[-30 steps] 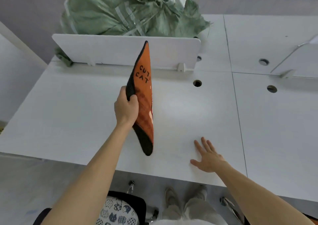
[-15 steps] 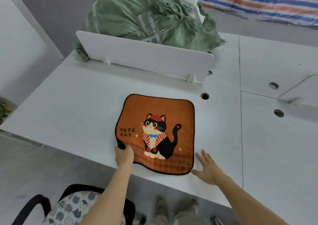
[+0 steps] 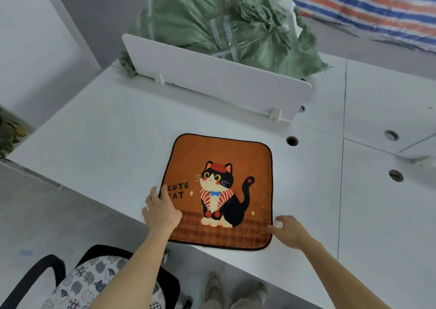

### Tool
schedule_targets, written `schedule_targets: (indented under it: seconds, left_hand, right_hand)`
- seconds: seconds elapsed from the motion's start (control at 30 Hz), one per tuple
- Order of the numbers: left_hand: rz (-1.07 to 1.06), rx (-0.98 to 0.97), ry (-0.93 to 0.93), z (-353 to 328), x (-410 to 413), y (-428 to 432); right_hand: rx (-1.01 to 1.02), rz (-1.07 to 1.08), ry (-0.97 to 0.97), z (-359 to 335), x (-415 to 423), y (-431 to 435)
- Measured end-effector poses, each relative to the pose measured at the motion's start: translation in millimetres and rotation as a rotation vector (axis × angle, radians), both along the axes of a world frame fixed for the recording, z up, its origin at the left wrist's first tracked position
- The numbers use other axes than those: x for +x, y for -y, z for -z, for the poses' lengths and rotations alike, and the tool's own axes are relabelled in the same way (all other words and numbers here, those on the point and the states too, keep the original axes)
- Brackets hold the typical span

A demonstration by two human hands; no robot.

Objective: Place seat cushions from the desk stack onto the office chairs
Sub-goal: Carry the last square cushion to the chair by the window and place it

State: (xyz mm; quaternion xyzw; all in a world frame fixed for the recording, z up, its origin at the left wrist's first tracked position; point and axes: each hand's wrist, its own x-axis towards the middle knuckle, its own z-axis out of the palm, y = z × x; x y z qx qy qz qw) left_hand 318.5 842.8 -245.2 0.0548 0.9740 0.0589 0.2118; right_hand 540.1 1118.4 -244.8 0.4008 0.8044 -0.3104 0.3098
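Chair (image 3: 35, 275): near left, below the desk lip, already carrying a cat-print pad (image 3: 101, 282).
Left hand (image 3: 161, 210): spread flat on the cushion's left edge, thumb on top.
Right hand (image 3: 291, 232): fingers bent at the near right corner; whether it pinches the edge cannot be told.
Cushion (image 3: 221, 190): orange, cat side up, flat on the desk (image 3: 94, 143), its near edge at the lip.
Handling, judged: grip both side edges, lift level, carry to a bare seat.
Beyond: divider (image 3: 212, 77), sack (image 3: 224, 18), tarp (image 3: 368, 6).
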Motion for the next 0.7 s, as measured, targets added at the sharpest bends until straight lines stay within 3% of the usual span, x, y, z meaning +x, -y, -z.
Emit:
schedule_targets:
  seconds: [0.13,0.3,0.5,0.7]
  left_hand:
    - [0.018,0.11,0.029,-1.8,-40.9,-10.6]
    - [-0.06,0.202,0.127,13.3,-79.4,-18.3]
    - [-0.161,0.316,0.078,31.6,-89.8,-17.4]
    - [-0.196,0.413,0.206,28.8,-88.8,-14.3]
  right_hand:
    - [-0.182,0.344,-0.137,-13.3,-38.1,-15.1]
    - [-0.197,0.616,-0.284,-8.6,-84.3,-26.8]
    - [-0.023,0.678,-0.299,21.0,-101.0,-24.2]
    - [-0.111,0.763,-0.28,22.4,-77.4,-13.5]
